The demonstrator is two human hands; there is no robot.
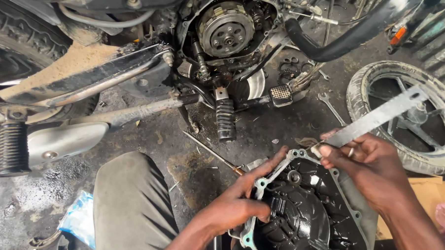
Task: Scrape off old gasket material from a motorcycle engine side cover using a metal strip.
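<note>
My left hand [242,197] grips the left rim of an oily black engine side cover [303,211] that rests in front of me, thumb inside and fingers stretched along the top edge. My right hand [369,164] holds a flat grey saw blade [380,115] by its lower end. The blade's tip touches the cover's upper rim, and the rest slants up to the right. Ahead stands a motorcycle with its clutch assembly [226,29] exposed.
A footrest [226,117] juts out below the engine. A screwdriver [209,151] and a spanner [330,106] lie on the oily floor. A loose wheel with tyre [405,107] lies right, above cardboard [429,194]. My knee [131,200] is bottom left, beside a blue wrapper [78,223].
</note>
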